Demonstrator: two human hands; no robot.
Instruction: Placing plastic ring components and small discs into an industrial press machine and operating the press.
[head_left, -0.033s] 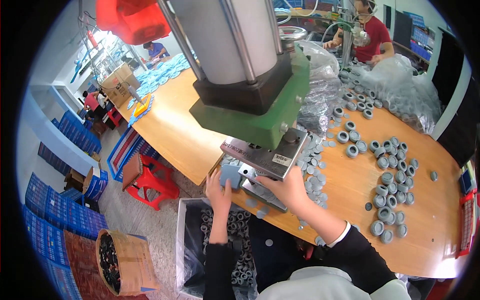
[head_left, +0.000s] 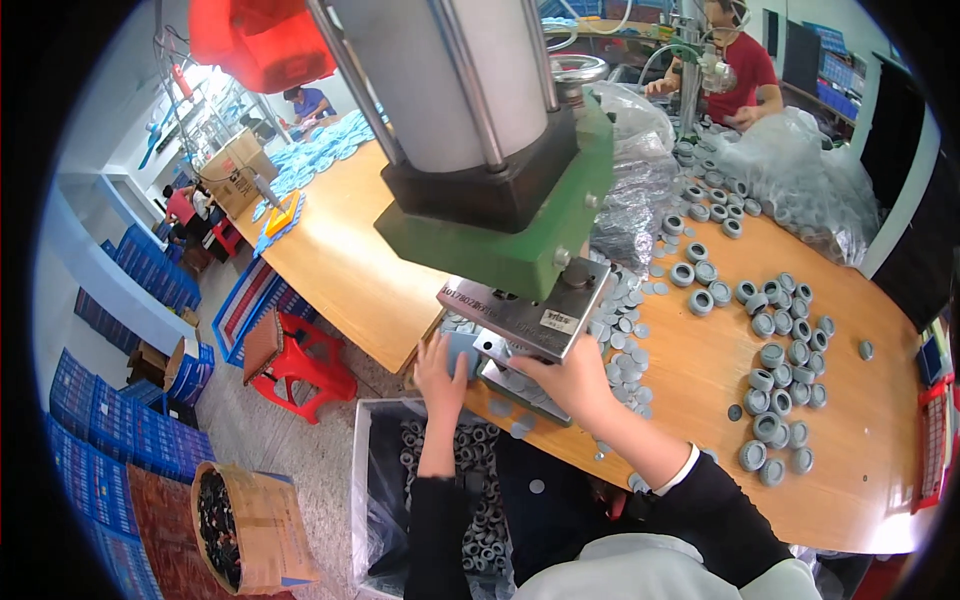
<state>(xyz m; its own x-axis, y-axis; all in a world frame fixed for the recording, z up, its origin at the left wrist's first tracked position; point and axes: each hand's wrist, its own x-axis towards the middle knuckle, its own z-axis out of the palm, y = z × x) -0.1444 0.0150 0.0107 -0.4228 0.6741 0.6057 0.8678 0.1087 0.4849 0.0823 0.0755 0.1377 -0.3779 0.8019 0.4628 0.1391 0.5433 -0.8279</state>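
In front of me stands a press with a grey cylinder (head_left: 455, 70), a green head (head_left: 490, 235) and a steel upper die plate (head_left: 525, 312). Beneath that plate is a metal lower fixture (head_left: 525, 385). My left hand (head_left: 440, 380) is at a blue-grey block (head_left: 461, 345) beside the fixture, fingers stretched out and thumb over the block. My right hand (head_left: 578, 382) reaches in at the right edge of the die, thumb toward the fixture. Its other fingers are hidden by the plate, so its grip does not show.
Grey discs (head_left: 625, 365) lie scattered right of the press. Several grey ring-shaped parts (head_left: 780, 355) stand on the wooden table (head_left: 690, 400). Below, a lined bin (head_left: 362, 480) contains more rings. A red stool (head_left: 300, 365) stands left; a co-worker (head_left: 740, 70) sits across the table.
My left hand has shifted slightly right, its thumb now further over the blue-grey block. My right hand stays at the die, and the whole view has moved a little.
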